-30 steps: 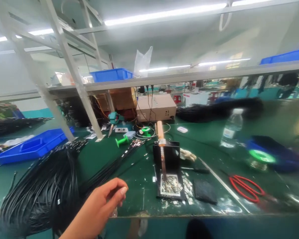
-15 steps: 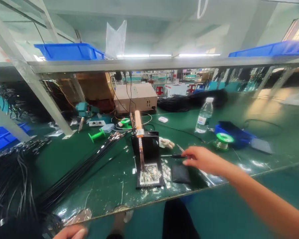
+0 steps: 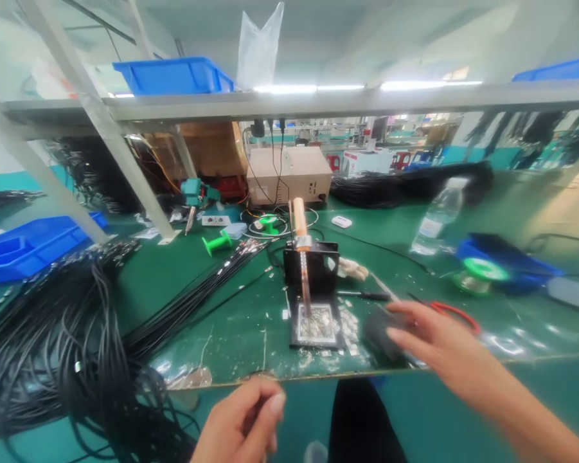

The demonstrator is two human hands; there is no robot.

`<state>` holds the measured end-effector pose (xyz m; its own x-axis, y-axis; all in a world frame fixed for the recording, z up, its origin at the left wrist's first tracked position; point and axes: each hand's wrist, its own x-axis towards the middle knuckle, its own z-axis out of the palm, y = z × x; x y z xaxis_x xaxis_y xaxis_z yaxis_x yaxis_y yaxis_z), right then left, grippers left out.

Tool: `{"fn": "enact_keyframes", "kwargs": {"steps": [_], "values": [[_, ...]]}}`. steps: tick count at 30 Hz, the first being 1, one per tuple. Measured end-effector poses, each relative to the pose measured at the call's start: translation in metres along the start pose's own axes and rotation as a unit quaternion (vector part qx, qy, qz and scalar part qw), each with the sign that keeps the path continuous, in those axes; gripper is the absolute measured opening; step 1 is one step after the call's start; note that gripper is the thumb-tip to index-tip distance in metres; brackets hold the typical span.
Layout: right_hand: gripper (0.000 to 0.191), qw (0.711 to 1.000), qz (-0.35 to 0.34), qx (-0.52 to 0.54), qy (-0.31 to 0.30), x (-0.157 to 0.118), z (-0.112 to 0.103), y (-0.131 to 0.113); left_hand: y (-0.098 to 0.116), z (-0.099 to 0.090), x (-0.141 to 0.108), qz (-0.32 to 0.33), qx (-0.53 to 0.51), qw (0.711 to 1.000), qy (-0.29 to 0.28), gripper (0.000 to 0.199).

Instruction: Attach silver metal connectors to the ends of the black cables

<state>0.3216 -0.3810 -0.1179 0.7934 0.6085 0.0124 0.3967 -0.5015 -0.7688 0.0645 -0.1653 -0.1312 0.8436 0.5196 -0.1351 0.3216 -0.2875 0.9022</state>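
My right hand [image 3: 428, 334] is over the right part of the bench near its front edge, fingers closed on a slim silver tool [image 3: 383, 285] that looks like tweezers; blur softens its shape. Beneath the fingers is a dark flat pad [image 3: 380, 331]. Red-handled pliers [image 3: 455, 315] lie just beyond the hand. My left hand [image 3: 245, 418] hangs in front of the bench edge, its fingers curled in and hiding whatever may be inside. Between the hands, a soldering iron [image 3: 299, 222] leans upright in a black stand [image 3: 313, 270], its tip over a tray [image 3: 317, 323] of small metal pieces.
Black cables [image 3: 72, 341] spread at left, with another bundle [image 3: 197, 289] beside the stand. A water bottle [image 3: 438, 218], solder spool [image 3: 479, 273] and blue bin [image 3: 515, 257] stand at right. A beige machine [image 3: 289, 173] sits behind, under a shelf rail [image 3: 318, 103].
The view has shifted left, so the bench appears further right. My left hand has come up into view. My right hand has moved nearer the bench's front edge, over the dark pad.
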Motion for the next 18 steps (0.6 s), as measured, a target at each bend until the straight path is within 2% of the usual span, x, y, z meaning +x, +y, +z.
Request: {"fn": "enact_keyframes", "kwargs": {"steps": [2,4,8,10,12,15,18], "values": [[0.051,0.992,0.051,0.110,-0.034,-0.017,0.017,-0.012,0.006,0.011,0.006,-0.042,-0.052,0.998,-0.005,0.051],[0.052,0.972,0.079,0.203,-0.089,-0.032,0.039,-0.026,0.011,0.020,0.014,-0.071,-0.091,0.993,-0.021,0.058],[0.054,0.934,0.120,0.315,-0.119,-0.049,0.082,-0.049,0.017,0.030,0.027,-0.087,-0.161,0.983,-0.024,0.065],[0.051,0.930,0.123,0.322,-0.123,-0.052,0.094,-0.055,0.017,0.031,0.030,-0.081,-0.172,0.982,-0.008,0.061],[0.046,0.941,0.100,0.303,-0.114,-0.051,0.101,-0.056,0.017,0.030,0.033,-0.075,-0.173,0.982,0.011,0.055],[0.043,0.965,0.052,0.249,-0.060,-0.046,0.102,-0.055,0.018,0.028,0.038,-0.068,-0.169,0.983,0.030,0.047],[0.040,0.974,0.032,0.221,-0.021,-0.037,0.102,-0.055,0.020,0.026,0.045,-0.057,-0.161,0.984,0.043,0.043]]}}
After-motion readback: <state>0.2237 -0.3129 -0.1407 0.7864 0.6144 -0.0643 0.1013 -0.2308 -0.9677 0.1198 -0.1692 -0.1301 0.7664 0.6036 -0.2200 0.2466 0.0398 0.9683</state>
